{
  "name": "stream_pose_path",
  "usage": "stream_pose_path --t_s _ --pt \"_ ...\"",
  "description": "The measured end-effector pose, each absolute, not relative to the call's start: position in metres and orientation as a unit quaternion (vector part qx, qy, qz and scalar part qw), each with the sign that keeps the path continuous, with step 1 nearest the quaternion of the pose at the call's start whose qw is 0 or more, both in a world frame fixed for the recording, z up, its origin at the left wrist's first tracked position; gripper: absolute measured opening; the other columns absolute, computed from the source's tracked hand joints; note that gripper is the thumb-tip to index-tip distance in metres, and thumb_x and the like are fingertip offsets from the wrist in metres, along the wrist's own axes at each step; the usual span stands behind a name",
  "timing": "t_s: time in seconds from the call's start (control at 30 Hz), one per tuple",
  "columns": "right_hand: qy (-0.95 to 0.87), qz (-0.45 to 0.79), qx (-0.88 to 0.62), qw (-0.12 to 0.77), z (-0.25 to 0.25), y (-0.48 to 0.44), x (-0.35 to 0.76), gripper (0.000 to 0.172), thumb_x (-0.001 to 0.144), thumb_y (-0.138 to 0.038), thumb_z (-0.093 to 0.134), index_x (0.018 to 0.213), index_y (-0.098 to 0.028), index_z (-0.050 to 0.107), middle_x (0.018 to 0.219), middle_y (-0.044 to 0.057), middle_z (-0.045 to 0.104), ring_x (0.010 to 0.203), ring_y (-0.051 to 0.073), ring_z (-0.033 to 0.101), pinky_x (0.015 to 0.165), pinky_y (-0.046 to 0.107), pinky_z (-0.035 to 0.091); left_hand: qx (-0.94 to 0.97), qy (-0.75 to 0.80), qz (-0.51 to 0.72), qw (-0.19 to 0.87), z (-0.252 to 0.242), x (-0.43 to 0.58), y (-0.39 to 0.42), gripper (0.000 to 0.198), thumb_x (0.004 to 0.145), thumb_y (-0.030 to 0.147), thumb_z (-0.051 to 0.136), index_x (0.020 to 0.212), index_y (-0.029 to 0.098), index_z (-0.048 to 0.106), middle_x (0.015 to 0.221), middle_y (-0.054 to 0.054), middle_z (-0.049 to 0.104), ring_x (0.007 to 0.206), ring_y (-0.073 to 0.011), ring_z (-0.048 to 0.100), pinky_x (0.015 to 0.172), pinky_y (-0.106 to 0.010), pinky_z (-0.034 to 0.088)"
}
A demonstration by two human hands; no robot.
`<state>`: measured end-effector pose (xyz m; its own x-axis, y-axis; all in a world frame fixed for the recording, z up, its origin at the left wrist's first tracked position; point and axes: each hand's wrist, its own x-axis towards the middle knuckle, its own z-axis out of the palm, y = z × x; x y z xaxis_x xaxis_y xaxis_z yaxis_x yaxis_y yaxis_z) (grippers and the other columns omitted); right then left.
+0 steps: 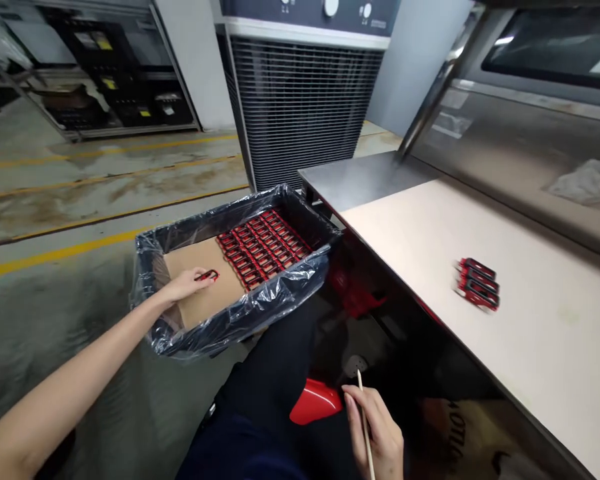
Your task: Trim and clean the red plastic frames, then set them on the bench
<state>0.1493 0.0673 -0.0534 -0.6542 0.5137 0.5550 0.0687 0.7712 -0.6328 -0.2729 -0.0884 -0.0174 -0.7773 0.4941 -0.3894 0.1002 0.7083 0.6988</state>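
Observation:
My left hand (187, 285) reaches into a black bin (245, 303) lined with clear plastic, its fingers closed on a small red-and-black part (208, 275). Under that hand lies a sheet of brown cardboard (215, 303). Rows of matching red-and-black parts (263, 247) cover the far right portion of the cardboard. Low in front of my body, my right hand (377, 430) grips a thin pale wooden stick (363, 417), its tip pointing up and away. What the parts are I cannot tell.
On the right, a light-topped workbench (405, 227) carries several more red-and-black parts (477, 285). Behind the bin stands a large air cooler with a slatted grille (305, 100). A red curved object (315, 401) shows by my legs. Black crates (125, 73) sit on a rack at far left.

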Motion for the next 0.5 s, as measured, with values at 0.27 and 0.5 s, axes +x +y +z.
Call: stream_pose_path --t_s 0.27,0.5 --pt "-0.883 0.314 -0.16 0.308 -0.06 0.064 0.129 0.024 0.096 -0.006 0.056 0.116 -0.015 0.066 0.087 0.009 0.073 0.065 0.017 0.075 0.062 0.019 0.063 0.342 0.878 0.107 0.318 -0.066 -0.286 -0.079 0.028 0.096 0.032 0.069 0.12 0.017 0.066 0.124 -0.009 0.068 0.107 -0.0274 0.068 0.091 -0.049 0.058" --pt "-0.907 0.299 -0.16 0.252 -0.053 0.076 0.109 0.021 0.097 -0.007 0.057 0.112 -0.016 0.067 0.086 0.009 0.073 0.068 0.017 0.077 0.06 0.015 0.061 0.432 0.837 0.083 0.325 -0.078 -0.266 -0.079 0.029 0.097 0.034 0.068 0.119 0.017 0.066 0.123 -0.009 0.068 0.107 -0.0271 0.068 0.093 -0.05 0.056"
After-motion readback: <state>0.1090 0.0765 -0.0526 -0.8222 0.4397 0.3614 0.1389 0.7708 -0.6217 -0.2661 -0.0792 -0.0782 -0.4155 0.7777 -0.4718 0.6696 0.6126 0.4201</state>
